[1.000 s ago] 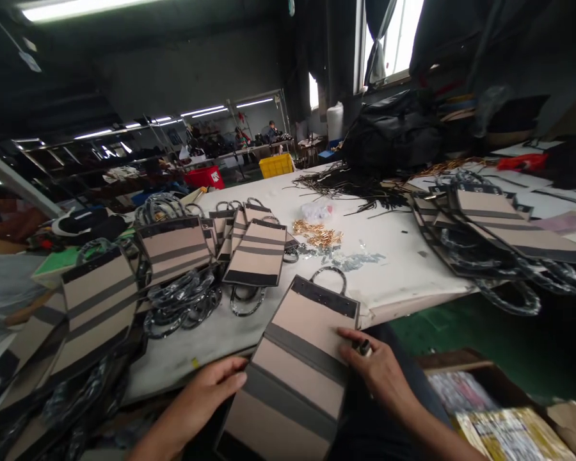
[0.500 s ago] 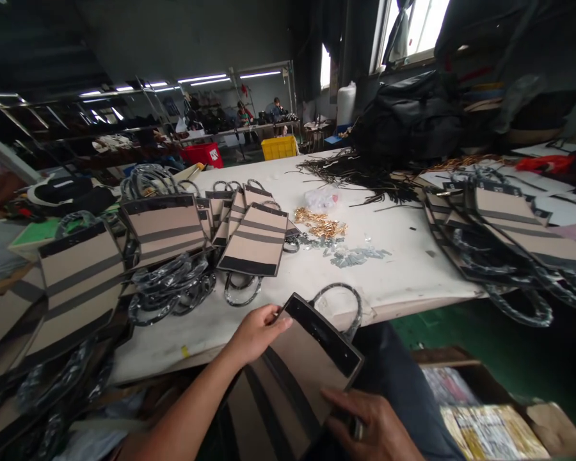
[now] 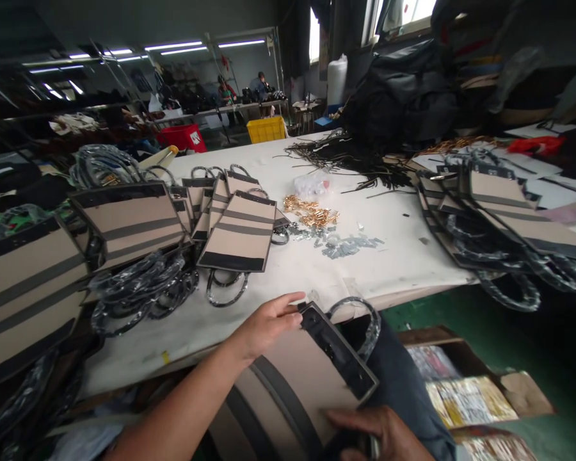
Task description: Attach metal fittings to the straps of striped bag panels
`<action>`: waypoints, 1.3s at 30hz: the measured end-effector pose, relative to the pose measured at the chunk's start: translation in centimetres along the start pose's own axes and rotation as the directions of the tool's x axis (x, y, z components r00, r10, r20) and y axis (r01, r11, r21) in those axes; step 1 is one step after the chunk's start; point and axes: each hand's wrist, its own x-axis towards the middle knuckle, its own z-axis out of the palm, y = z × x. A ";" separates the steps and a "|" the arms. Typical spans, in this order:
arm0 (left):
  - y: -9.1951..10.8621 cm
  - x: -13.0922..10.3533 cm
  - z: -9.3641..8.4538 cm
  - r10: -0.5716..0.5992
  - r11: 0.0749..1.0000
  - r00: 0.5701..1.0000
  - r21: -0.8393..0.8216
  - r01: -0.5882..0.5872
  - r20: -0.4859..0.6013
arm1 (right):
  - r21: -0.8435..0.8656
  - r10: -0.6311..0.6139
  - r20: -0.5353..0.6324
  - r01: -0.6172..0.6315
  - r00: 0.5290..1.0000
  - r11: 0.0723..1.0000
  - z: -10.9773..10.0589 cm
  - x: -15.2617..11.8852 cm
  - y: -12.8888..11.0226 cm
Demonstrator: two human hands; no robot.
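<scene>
A beige bag panel with dark stripes, a black top band and a plastic-wrapped loop handle lies tilted over my lap. My left hand grips its upper left edge, thumb on the face near the corner. My right hand is at the lower right, index finger stretched over the panel's face and the other fingers curled. Something small and shiny shows by those curled fingers; its kind cannot be made out. Beyond the panel, gold-coloured metal fittings and flat silvery pieces lie on the white table.
Striped panels with wrapped handles are heaped at left and right. Black strips and a clear plastic bag lie farther back. An open carton stands below right. People sit in the distance.
The view has turned slightly, shifting the table things left and up. My left hand and the panel have moved a little right, and its index finger has straightened. My right hand is slightly lower.
</scene>
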 end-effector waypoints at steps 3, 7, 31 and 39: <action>1.2 0.0 0.7 0.097 0.969 0.994 0.230 -0.086 -0.038 | 0.055 0.049 0.021 -0.050 0.999 0.997 -0.1 -0.1 -0.7; 0.1 3.3 0.5 0.153 0.867 0.972 0.496 -0.045 -0.178 | 0.215 0.147 -0.088 -0.125 0.985 0.969 0.2 1.5 -2.6; -4.2 5.8 0.9 0.565 0.595 0.723 0.803 -0.026 -0.396 | -0.861 -0.287 -0.151 0.016 0.946 0.508 -9.2 15.7 -11.3; -9.5 0.2 4.1 0.633 0.114 0.772 0.993 -0.021 -0.056 | -0.909 -0.270 -0.019 0.096 0.963 0.405 -9.2 15.1 -11.6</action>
